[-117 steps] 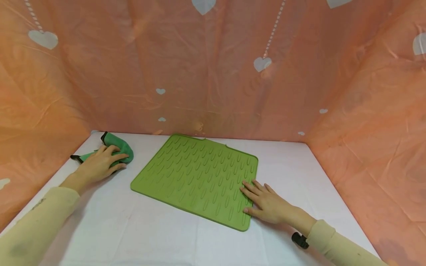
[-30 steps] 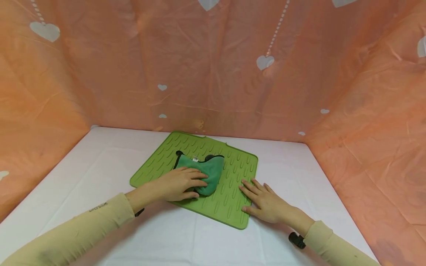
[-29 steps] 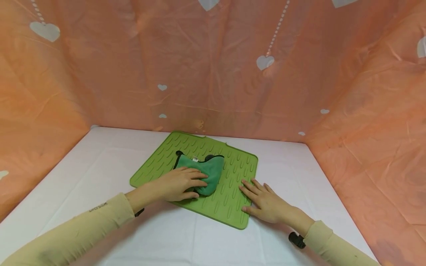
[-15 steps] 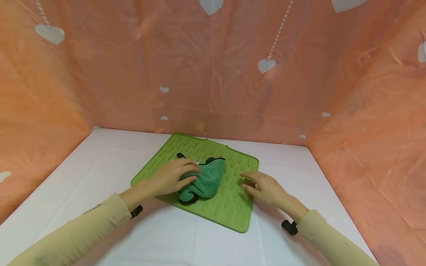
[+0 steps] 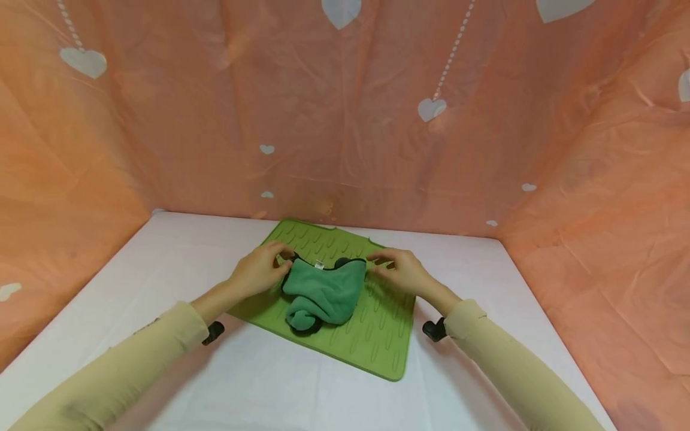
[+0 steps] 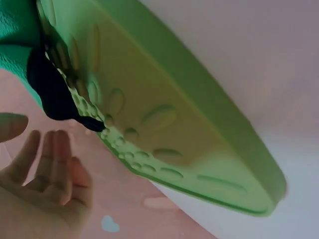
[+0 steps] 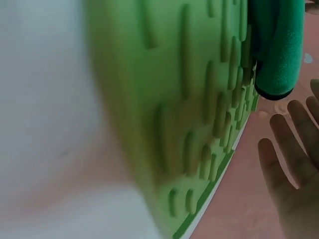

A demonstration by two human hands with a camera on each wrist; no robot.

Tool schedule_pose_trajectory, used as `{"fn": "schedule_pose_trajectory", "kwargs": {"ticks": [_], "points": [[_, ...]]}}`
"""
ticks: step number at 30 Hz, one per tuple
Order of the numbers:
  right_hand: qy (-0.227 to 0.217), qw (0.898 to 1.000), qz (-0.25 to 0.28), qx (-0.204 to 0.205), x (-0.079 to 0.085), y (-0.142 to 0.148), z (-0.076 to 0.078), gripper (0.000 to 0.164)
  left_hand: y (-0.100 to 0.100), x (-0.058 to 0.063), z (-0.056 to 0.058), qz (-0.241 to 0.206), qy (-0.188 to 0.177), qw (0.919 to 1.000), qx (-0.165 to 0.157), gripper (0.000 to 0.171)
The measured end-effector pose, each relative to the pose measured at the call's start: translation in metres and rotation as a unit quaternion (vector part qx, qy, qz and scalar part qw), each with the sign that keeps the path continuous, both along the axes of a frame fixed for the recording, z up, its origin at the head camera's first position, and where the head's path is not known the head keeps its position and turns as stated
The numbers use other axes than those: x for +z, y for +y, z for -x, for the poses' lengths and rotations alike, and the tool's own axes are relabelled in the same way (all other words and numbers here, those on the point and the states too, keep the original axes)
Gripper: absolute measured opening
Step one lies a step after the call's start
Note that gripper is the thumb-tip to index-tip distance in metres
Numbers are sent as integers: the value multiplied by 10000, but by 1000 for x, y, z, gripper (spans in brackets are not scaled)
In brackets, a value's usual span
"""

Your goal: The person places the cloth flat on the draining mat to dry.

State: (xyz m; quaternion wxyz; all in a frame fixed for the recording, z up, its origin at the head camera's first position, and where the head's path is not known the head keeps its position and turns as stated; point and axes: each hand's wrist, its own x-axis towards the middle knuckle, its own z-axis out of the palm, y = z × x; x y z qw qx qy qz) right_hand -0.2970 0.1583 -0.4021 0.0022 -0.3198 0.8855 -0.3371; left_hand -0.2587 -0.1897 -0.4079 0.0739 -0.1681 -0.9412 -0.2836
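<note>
A green cloth [image 5: 326,290] with black edging and a small white tag lies crumpled on a ribbed green silicone mat [image 5: 372,341]. One end of it is bunched near the mat's front edge. By the cloth's upper left corner is my left hand [image 5: 261,267], thumb and fingers apart. The left wrist view shows that hand's loosely bent fingers [image 6: 52,154] with a gap to the cloth's black edging [image 6: 52,89]. At the upper right corner hovers my right hand [image 5: 401,272]. Its fingers [image 7: 286,134] are fairly straight and clear of the cloth in the right wrist view.
The mat rests on a white-covered table [image 5: 242,383]. Orange sheeting with white hearts [image 5: 345,131] encloses the back and both sides. Black wrist devices [image 5: 214,332] sit under both wrists.
My left hand brought the cloth from the far left onto the mat, let go, and moved to its upper left corner. My right hand lifted off the mat and came leftward.
</note>
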Motion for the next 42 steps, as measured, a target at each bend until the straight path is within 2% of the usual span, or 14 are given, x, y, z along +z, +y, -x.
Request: {"fn": "schedule_pose_trajectory", "kwargs": {"ticks": [4, 8, 19, 21, 26, 34, 37, 42], "points": [[-350, 9994, -44, -2, -2, -12, 10, 33, -4, 0, 4, 124, -575, 9983, 21, 29], [-448, 9989, -106, 79, -6, -22, 17, 33, -5, -1, 9, 56, -939, 9955, -84, 32], [-320, 9990, -301, 39, -14, -33, 18, 28, 2, -6, 10, -439, -1049, 9933, -179, 32], [-284, 9993, -228, 21, -14, -33, 17, 26, 3, -6, 10, -622, -1030, 9926, -174, 30], [-200, 9996, 125, -127, -11, -29, 14, 24, 3, 1, 10, -1060, -709, 9918, -127, 27], [-31, 9972, 702, -238, -2, -18, 7, 23, -3, 10, 10, -1393, -351, 9896, 56, 27], [121, 9972, 715, -180, 2, -15, 6, 22, -5, 13, 10, -1489, -273, 9884, 105, 26], [62, 9975, 661, -227, 10, -12, 6, 22, -4, 16, 15, -1642, -136, 9863, 77, 25]]}}
